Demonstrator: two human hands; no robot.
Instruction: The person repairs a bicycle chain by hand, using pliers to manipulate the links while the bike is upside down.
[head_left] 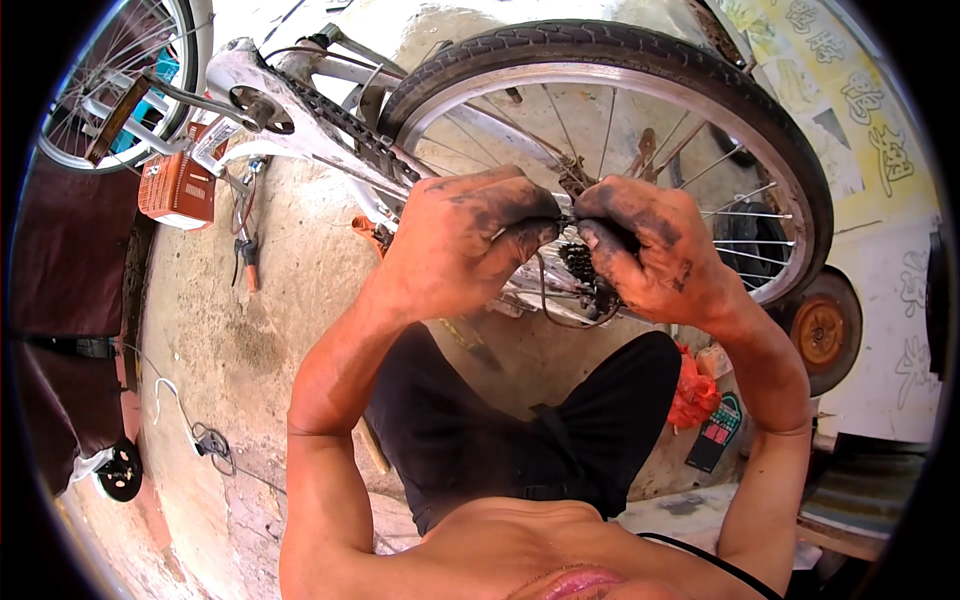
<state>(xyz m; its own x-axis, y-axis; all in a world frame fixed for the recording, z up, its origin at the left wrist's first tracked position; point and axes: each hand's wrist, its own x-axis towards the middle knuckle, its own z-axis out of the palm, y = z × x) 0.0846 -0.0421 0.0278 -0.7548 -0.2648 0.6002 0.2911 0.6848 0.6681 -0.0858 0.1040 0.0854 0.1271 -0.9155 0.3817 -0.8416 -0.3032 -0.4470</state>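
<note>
A white bicycle [310, 120] lies in front of me with its rear wheel [620, 75] closest. My left hand [475, 230] is closed in a pinch beside the hub, fingertips black with grease. Just opposite, my right hand [650, 245] pinches too, its fingertips almost meeting the left's. Whatever small dark piece they hold is mostly hidden by the fingers. Below the fingertips sit the black sprocket cluster [577, 262] and the derailleur [602, 300]. A thin dark cable [545, 290] loops under the left hand. The chain [375, 150] runs from the crank toward the hub.
Left of the bicycle, an orange basket [178, 190] sits near the front wheel [70, 130]. An orange-handled tool or grip [250, 275] rests on the concrete floor. Right of my knees are a red plastic bag [692, 390], a dark sole-shaped item [715, 435] and a small rusty-hubbed wheel [822, 330].
</note>
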